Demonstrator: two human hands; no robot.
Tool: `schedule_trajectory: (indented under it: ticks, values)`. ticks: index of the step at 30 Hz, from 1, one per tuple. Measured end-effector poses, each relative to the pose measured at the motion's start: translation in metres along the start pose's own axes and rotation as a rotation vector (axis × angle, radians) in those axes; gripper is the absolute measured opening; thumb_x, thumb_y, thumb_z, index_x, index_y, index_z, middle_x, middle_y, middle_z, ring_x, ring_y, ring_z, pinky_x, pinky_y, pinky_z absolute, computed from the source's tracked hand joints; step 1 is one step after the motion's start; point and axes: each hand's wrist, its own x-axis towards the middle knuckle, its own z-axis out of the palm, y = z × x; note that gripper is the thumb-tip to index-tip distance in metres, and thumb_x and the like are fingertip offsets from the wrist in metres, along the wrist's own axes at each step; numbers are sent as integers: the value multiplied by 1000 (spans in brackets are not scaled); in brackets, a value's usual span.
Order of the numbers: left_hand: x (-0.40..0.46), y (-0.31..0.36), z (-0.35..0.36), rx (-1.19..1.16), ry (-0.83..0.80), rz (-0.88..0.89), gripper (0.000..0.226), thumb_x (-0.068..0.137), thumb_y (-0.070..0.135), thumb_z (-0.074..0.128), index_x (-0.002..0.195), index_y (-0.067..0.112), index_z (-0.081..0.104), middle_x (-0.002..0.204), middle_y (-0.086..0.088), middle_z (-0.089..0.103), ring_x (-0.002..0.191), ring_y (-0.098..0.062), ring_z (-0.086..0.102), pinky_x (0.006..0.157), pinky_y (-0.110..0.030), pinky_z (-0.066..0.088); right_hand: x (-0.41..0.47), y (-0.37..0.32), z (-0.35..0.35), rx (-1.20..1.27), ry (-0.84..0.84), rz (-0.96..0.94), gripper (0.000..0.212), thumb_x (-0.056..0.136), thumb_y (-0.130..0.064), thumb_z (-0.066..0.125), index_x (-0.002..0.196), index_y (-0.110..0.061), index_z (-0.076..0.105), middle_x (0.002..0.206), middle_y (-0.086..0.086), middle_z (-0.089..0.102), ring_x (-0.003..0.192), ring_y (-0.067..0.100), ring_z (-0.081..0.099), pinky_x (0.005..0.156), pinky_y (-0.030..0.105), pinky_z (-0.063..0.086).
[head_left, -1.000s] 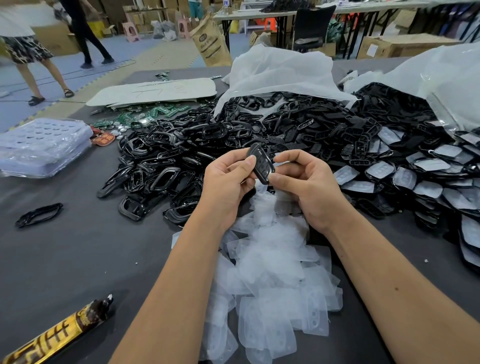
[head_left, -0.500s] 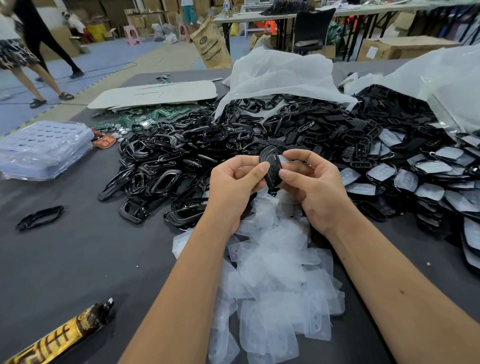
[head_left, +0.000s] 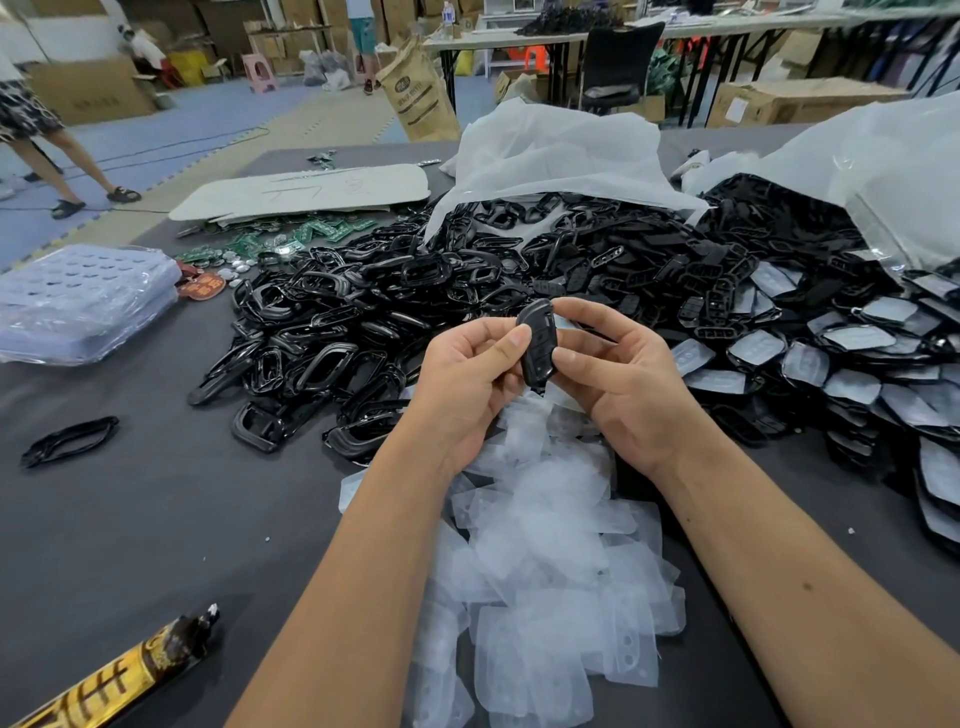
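— Over the films (head_left: 540, 525), the left hand (head_left: 462, 379) and right hand (head_left: 623, 379) pinch one black fob (head_left: 539, 335) upright by its edges.
— Looks light, stiff, glossy; probably slippery. Edges suit best.

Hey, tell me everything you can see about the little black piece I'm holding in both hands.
The black shell is a small, elongated piece with a rounded top and a narrower lower end, glossy like moulded plastic. It stands roughly upright in the air, above the pile of clear film pieces and in front of the heap of black frames. The left hand pinches its left edge with the thumb; the right hand pinches its right side, fingers curled behind the top.
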Motion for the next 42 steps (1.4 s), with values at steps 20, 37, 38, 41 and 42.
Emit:
schedule_trajectory:
  ticks: [20,37,38,41,42]
  values:
    - [-5,-1,-3,-115,-18,7,14,92,14,66,99,4,74,84,-10,68,67,-10,55,53,-14,44,-2,1,5,21,-24,-29,42,73,3,75,111,-12,68,85,5,74,84,20,73,88,32,61]
    - [-1,1,24,688,144,303,21,88,6,75,99,23,80,87,7,77,77,-13,69,77,-29,58,-6,-31,-4,-1058,160,-472,42,79,18,61,100,-15,76,94,-7,74,91,4,69,83,18,55]
    - [0,1,31,702,125,303,22,87,5,76,100,22,80,87,7,77,77,-11,69,77,-29,58,-8,-36,-10,-1095,170,-477,40,79,18,61,100,-13,77,95,-5,74,92,5,69,83,19,55]
    - [10,-3,68,712,46,280,27,84,-1,75,103,19,81,86,4,78,78,-13,70,79,-31,58,-16,-63,-34,-1245,201,-476,40,79,17,63,103,-12,78,97,-2,74,93,10,69,87,25,56]
    - [14,-5,83,730,16,280,28,84,-1,75,103,19,80,86,4,78,78,-12,70,78,-29,57,-18,-74,-44,-1303,224,-480,40,78,16,63,103,-11,78,97,-2,74,93,12,69,87,28,57]
